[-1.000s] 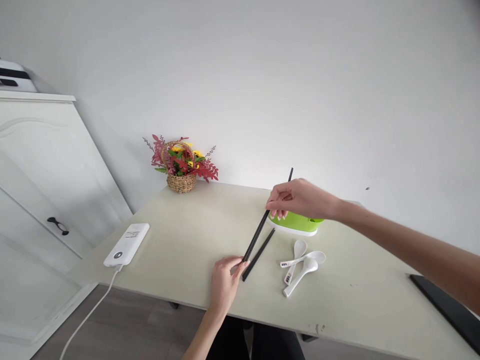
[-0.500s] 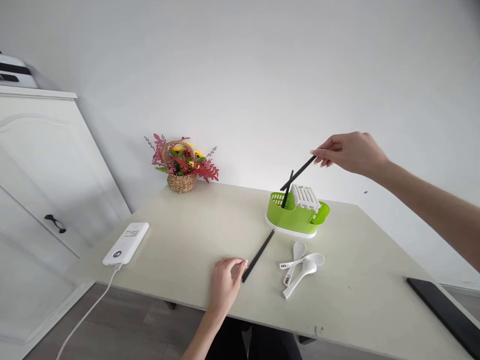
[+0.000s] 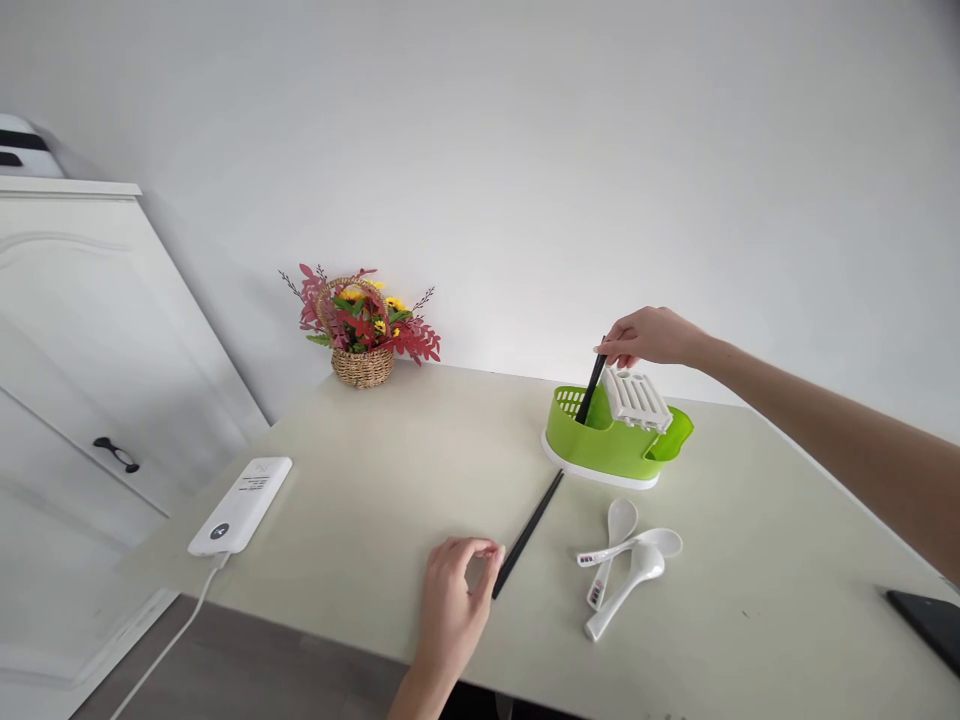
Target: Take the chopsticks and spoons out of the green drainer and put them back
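My right hand (image 3: 651, 338) reaches over the green cutlery holder (image 3: 600, 445) and pinches the top of a black chopstick (image 3: 590, 390) that stands slanted inside it. A white slotted insert (image 3: 636, 397) sits in the holder beside the chopstick. My left hand (image 3: 454, 590) rests on the table near the front edge, fingers curled loosely with nothing in them, its fingertips next to the near end of a second black chopstick (image 3: 529, 532) that lies flat on the table. Three white spoons (image 3: 626, 565) lie just right of that chopstick.
A wicker basket of red and yellow flowers (image 3: 362, 330) stands at the back of the pale table (image 3: 375, 470). A white power bank (image 3: 241, 494) with a cable lies at the left edge. A white cabinet (image 3: 75, 350) stands left. A black flat object (image 3: 930, 620) lies at the right edge.
My right hand lifted one chopstick off the table, swung it up and right, then lowered it into the green holder. My left hand let go of its end and stayed near the other chopstick.
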A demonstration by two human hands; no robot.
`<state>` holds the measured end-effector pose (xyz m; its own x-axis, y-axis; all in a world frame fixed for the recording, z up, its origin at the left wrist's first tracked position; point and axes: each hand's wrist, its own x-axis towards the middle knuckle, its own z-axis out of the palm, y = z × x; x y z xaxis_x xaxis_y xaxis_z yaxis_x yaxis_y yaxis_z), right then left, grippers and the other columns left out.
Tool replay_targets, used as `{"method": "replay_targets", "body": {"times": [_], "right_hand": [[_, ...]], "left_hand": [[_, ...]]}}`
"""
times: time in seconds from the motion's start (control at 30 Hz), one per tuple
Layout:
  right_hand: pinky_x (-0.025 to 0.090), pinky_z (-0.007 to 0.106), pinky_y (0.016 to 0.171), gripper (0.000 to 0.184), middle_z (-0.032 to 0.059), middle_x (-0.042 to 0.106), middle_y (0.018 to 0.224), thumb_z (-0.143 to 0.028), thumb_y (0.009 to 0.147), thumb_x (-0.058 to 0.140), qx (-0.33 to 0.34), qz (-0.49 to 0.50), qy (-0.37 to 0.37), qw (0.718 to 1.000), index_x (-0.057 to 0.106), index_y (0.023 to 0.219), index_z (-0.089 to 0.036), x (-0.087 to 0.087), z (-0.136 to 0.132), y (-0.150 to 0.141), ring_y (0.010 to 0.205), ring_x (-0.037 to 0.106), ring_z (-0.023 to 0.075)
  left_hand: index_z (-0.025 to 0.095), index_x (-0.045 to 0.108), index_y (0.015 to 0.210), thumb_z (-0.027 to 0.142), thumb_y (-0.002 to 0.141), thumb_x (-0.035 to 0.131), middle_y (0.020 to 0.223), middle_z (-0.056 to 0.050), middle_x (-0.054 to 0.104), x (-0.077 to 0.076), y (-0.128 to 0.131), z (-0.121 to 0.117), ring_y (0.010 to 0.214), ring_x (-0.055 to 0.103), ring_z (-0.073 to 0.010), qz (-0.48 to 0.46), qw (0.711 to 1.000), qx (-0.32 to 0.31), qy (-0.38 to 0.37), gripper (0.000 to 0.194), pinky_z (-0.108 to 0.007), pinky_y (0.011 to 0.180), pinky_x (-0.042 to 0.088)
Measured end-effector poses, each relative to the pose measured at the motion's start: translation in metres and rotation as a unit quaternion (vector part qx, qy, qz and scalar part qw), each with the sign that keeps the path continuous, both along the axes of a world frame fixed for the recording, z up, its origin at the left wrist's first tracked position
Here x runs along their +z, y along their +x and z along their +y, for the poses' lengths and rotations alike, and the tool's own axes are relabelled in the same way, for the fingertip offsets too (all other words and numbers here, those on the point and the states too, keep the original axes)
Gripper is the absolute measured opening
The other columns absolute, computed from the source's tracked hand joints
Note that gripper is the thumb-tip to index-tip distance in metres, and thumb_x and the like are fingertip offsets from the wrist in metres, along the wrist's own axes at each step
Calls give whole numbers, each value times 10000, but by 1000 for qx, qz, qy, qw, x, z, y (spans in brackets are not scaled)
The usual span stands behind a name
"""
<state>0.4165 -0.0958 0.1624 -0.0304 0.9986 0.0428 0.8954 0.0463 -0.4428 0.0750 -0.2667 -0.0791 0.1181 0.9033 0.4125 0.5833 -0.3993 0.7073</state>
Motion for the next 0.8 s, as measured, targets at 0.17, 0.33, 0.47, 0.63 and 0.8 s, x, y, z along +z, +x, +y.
{"method": "replay_targets", "body": {"times": [0.17, 0.33, 0.47, 0.63, 0.8], "right_hand": [[612, 382, 901, 279, -4, 821, 840, -519, 801, 754, 33, -9, -33, 999, 731, 720, -253, -5, 31, 0, 738, 780, 200], [621, 378, 869, 245, -2, 821, 838, -478, 815, 738, 36, -30, -51, 998, 746, 717, -253, -7, 57, 4, 741, 785, 205], [620, 388, 854, 194, -12, 810, 776, -421, 832, 712, 3, -67, -43, 997, 751, 746, -252, -9, 68, 9, 696, 782, 209], [595, 350, 772, 287, -5, 800, 744, -358, 869, 664, -56, -95, 15, 994, 721, 1099, -196, -5, 54, -2, 697, 769, 197], [519, 340, 695, 308, -15, 819, 911, -389, 920, 588, 57, -175, 67, 981, 701, 1181, -272, -7, 15, -30, 794, 748, 211]], "left_hand": [[279, 743, 916, 468, 1002, 593, 892, -56, 784, 0, 0, 3, 873, 744, -260, 6, 1000, 8, 1, 255, -407, 839, 616], [296, 731, 906, 437, 1003, 597, 880, -46, 782, 0, 1, 5, 860, 739, -261, 10, 1000, 6, -5, 217, -411, 836, 613], [295, 726, 909, 413, 1003, 605, 879, -41, 781, -2, 1, 6, 858, 738, -256, 19, 1000, 6, -12, 194, -400, 825, 604], [292, 705, 935, 381, 1009, 600, 907, -30, 783, -4, 1, 7, 876, 736, -251, 22, 1000, -2, -5, 156, -408, 859, 581], [281, 675, 1003, 397, 975, 649, 988, -47, 770, -3, 2, 7, 970, 727, -268, 64, 998, -18, 3, 123, -429, 891, 556]]}}
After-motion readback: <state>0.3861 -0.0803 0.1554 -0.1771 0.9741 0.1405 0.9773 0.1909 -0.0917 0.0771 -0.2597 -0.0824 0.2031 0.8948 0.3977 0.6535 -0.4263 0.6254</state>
